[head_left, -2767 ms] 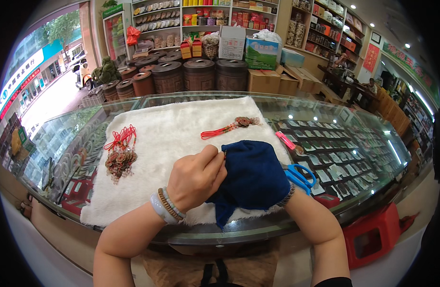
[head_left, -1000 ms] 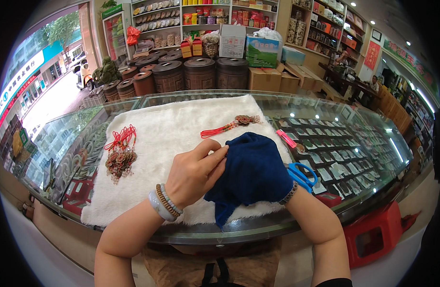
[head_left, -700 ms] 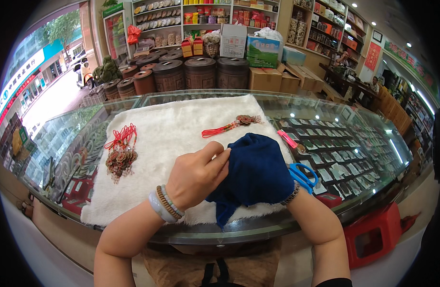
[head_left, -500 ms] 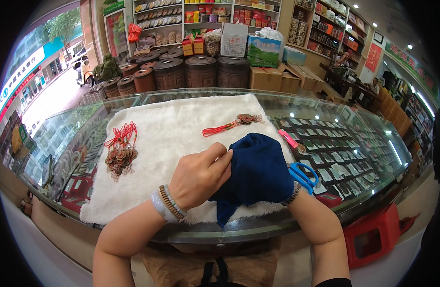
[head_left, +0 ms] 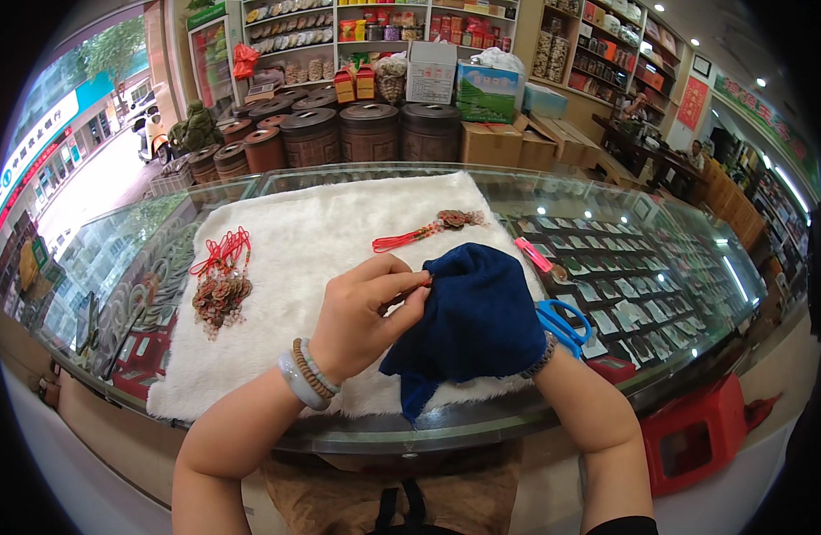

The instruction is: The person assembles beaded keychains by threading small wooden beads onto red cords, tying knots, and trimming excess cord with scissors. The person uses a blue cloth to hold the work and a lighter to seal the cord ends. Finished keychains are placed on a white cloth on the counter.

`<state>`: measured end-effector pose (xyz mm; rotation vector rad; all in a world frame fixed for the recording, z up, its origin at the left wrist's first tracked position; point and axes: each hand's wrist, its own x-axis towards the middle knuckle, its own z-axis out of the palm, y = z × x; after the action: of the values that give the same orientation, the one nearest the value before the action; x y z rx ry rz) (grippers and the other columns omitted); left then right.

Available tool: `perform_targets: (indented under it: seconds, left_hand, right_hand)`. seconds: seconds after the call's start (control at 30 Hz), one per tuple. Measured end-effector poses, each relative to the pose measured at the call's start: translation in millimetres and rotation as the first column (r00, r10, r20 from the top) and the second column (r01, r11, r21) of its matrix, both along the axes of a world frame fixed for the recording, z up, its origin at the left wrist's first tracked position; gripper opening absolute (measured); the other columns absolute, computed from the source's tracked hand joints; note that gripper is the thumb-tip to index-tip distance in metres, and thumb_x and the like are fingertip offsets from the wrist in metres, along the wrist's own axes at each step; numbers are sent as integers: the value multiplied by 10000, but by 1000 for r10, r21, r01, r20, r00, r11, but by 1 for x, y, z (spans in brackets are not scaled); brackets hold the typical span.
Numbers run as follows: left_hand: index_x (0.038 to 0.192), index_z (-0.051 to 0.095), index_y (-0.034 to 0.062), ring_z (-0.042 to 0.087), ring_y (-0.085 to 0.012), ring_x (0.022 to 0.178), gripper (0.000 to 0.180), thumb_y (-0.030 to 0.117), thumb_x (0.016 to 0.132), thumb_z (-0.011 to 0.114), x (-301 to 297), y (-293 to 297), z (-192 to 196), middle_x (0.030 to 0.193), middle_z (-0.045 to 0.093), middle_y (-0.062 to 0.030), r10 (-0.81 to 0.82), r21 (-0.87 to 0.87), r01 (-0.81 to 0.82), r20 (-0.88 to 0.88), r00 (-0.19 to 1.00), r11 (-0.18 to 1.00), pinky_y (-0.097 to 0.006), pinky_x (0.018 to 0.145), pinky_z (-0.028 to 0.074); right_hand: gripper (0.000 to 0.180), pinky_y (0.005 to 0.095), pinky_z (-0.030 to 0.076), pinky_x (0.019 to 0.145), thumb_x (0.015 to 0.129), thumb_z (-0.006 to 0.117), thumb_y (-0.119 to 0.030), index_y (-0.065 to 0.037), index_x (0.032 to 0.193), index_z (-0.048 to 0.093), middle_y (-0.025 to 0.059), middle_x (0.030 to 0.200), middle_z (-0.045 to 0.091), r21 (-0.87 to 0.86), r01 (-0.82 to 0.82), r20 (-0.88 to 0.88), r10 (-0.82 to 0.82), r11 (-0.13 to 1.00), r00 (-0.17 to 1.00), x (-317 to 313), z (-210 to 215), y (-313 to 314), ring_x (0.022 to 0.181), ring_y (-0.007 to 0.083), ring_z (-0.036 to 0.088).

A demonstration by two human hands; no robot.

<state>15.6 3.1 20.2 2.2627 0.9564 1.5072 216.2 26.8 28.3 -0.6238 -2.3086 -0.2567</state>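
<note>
A dark blue cloth (head_left: 477, 312) covers my right hand, of which only the wrist (head_left: 546, 357) with a beaded bracelet shows. Its fingers are hidden. At the cloth's left edge my left hand (head_left: 366, 308) pinches thumb and forefinger together, a tiny red bit at the tips; what it is I cannot make out. Both hands are over a white fluffy mat (head_left: 294, 223). Beyond them lies a coin charm (head_left: 459, 218) with red cord and beads. Farther left is a pile of similar coin charms (head_left: 221, 294), red cord loops at the top.
Blue-handled scissors (head_left: 564, 328) lie right of the cloth, a pink object (head_left: 533, 254) behind them. The mat rests on a glass display counter (head_left: 339, 437) holding rows of small pieces. Brown lidded barrels (head_left: 370, 134) and cartons stand behind it. A red plastic stool (head_left: 696, 437) is at the right.
My left thumb and forefinger have shifted at the cloth's edge, and a small red bit now shows at their tips. The view has moved slightly.
</note>
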Motion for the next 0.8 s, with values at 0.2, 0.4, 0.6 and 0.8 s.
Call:
perform_targets:
  seconds: [0.2, 0.4, 0.6, 0.8]
  left_hand:
    - [1039, 757, -62, 622, -60, 673, 141, -6, 917, 715, -3, 5, 1, 901, 704, -66, -76, -62, 80, 53, 996, 995, -198, 583, 488]
    - [1038, 760, -41, 623, -89, 669, 149, 23, 905, 735, -2, 3, 1, 898, 699, -71, -50, -59, 52, 35, 998, 997, -224, 588, 496]
    - [1046, 756, -7, 660, -160, 696, 176, 48, 879, 757, -2, 2, 2, 909, 689, -77, -11, 35, 12, -34, 999, 999, -275, 611, 533]
    - [1043, 745, 0, 686, -190, 701, 182, 40, 866, 758, -3, 2, -1, 922, 682, -80, 37, 60, -35, -43, 998, 998, -296, 620, 550]
  right_hand:
    - [174, 393, 553, 763, 755, 769, -226, -109, 851, 684, 95, 898, 716, -4, -11, 29, 11, 1000, 1000, -2, 4, 2, 861, 303, 685]
    - [154, 382, 554, 777, 753, 771, -197, -106, 851, 694, 84, 889, 717, -90, -71, 57, 76, 993, 996, 0, 7, 6, 863, 289, 687]
    - [165, 380, 549, 794, 762, 765, -191, -106, 884, 693, 80, 907, 715, -134, -18, 60, 27, 991, 998, 1, 6, 4, 883, 286, 683]
    - [179, 384, 539, 801, 749, 771, -191, -102, 877, 682, 79, 895, 704, -135, -89, 46, 96, 987, 994, 1, 4, 4, 878, 289, 675]
